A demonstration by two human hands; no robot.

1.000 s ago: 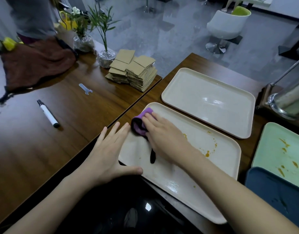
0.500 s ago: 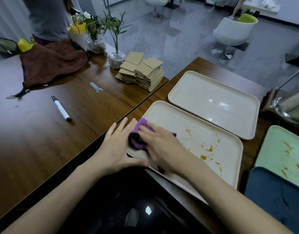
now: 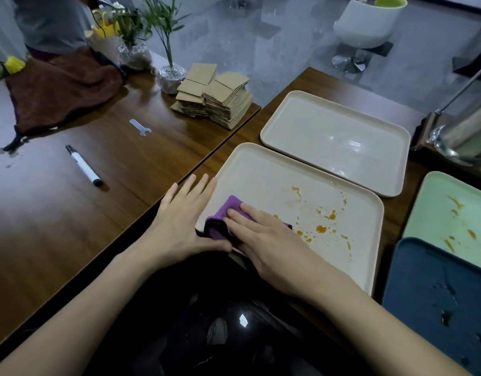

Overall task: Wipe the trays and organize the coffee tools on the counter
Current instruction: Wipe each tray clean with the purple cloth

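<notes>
A cream tray with orange sauce spots lies in front of me on the wooden counter. My right hand presses a purple cloth flat onto the tray's near left corner. My left hand rests flat with fingers spread on the tray's left rim and the counter beside it. A second cream tray lies behind, with no stains showing. At the right a green tray carries orange stains. A dark blue tray with wet drops overlaps the green tray's near end.
On the left table lie a white marker, a small flat wrench, a brown towel and a stack of cardboard cup sleeves. Glass vases with plants stand behind. A steel container stands far right. A person stands at top left.
My right hand has slid the purple cloth back toward the tray's near left corner, uncovering more orange spots. The view has shifted slightly. My left hand stays on the tray's edge.
</notes>
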